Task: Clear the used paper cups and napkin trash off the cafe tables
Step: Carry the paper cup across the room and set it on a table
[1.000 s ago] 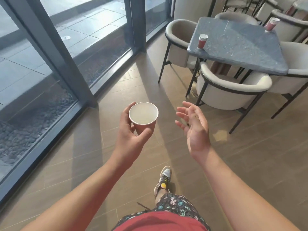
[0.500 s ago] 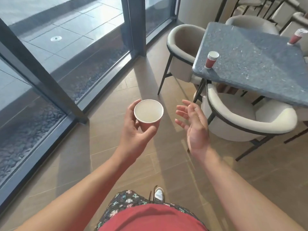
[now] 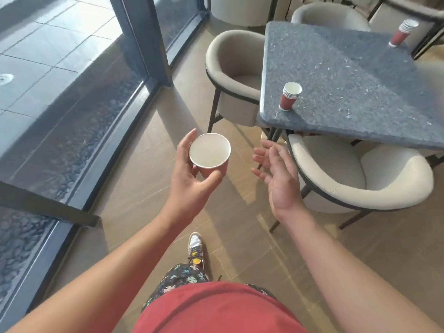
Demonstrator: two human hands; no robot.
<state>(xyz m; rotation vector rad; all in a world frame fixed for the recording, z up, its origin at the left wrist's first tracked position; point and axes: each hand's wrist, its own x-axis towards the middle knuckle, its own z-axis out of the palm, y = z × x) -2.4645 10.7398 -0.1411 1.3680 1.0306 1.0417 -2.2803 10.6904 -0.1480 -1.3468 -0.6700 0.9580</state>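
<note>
My left hand [image 3: 189, 181] grips a red paper cup [image 3: 209, 151] with a white inside, held upright in front of me above the floor. My right hand [image 3: 278, 174] hangs beside it, fingers relaxed and holding nothing. On the grey stone table [image 3: 348, 75] ahead right, a stack of red paper cups [image 3: 289, 96] stands near the front left corner. A second stack of red cups [image 3: 402, 32] stands at the far right corner. I see no napkin in this view.
Beige armchairs ring the table: one [image 3: 355, 179] right in front of my right hand, one [image 3: 235, 75] at the table's left side, more behind. Glass walls with dark frames [image 3: 141, 42] run along the left. Tiled floor lies between them.
I have walked closer to the table, which now looms larger on the right. Both hands keep the same pose, the left still holding the cup.
</note>
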